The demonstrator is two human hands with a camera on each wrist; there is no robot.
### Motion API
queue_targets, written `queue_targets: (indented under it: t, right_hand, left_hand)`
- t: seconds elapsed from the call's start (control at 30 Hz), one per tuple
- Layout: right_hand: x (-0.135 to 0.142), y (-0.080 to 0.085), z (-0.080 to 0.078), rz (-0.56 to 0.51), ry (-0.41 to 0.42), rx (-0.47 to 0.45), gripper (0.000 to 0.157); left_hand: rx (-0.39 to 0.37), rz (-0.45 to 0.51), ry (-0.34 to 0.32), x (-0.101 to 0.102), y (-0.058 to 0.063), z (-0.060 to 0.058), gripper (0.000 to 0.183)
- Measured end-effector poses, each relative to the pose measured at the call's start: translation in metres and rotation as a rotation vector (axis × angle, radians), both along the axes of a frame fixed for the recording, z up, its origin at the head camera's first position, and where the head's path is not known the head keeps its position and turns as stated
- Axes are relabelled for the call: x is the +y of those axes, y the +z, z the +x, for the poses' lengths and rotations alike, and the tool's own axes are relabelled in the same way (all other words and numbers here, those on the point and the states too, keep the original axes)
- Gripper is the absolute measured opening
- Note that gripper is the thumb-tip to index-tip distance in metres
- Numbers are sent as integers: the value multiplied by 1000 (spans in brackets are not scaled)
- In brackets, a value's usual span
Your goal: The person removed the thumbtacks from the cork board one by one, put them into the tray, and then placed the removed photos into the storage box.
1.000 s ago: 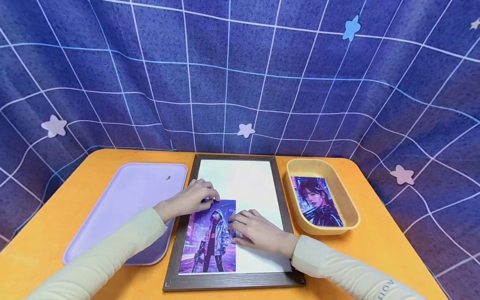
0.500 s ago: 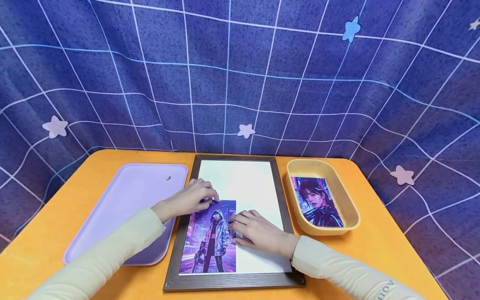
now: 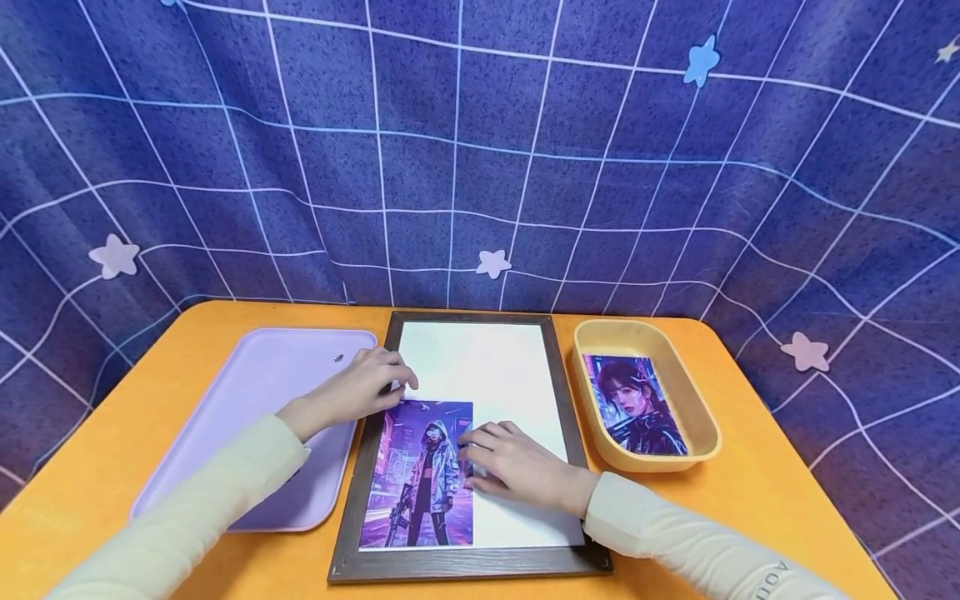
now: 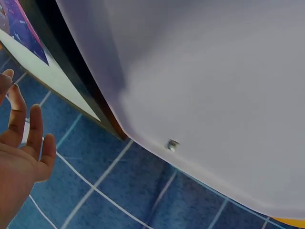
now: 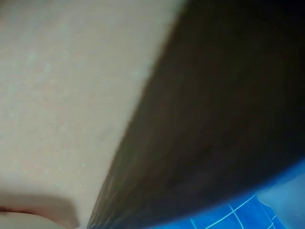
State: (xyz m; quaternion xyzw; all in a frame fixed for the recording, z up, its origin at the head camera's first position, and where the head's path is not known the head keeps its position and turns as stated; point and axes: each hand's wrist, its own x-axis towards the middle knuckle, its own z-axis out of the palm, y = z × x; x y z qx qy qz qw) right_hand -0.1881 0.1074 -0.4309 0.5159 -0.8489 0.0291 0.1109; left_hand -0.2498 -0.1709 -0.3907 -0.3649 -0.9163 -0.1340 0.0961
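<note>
A purple picture card [image 3: 420, 500] of a hooded figure with a rifle lies on the lower left of a white board [image 3: 472, 358] with a dark frame. Just above the card's upper left corner is my left hand [image 3: 367, 383], over the frame's left side. In the left wrist view, the thumb and index finger of that hand [image 4: 21, 148] pinch a tiny dark piece [image 4: 15, 84], too small to make out. My right hand [image 3: 521, 467] rests on the board with its fingertips on the card's right edge, fingers relaxed.
Left of the board is a purple tray [image 3: 255, 392] with a small shiny metallic piece [image 3: 339, 358] near its far right corner. To the right, a yellow bin [image 3: 686, 392] holds another picture card [image 3: 633, 404]. All stand on an orange table [image 3: 757, 508] before a blue curtain [image 3: 420, 183].
My left hand has moved left and slightly away from the card's top edge, toward its upper left corner. The right hand and the card have stayed in place.
</note>
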Motion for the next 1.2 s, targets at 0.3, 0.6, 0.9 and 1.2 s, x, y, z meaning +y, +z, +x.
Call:
queue_targets:
  t: [0.3,0.6,0.9,1.2]
  right_hand:
    - [0,0,0,-1,1,7,31]
    - [0,-1,0,-10,5,16,31]
    - [0,0,0,-6,8,13,30]
    - [0,0,0,-16,12,6,29]
  left_hand:
    - [37,32,67,-28,0,-5,16]
    - [-11,40,161,-62,-4,-14,19]
    - [12,27,227,-87,-11,-20,15]
    - [-19,6,268,-101,-20,-24,14]
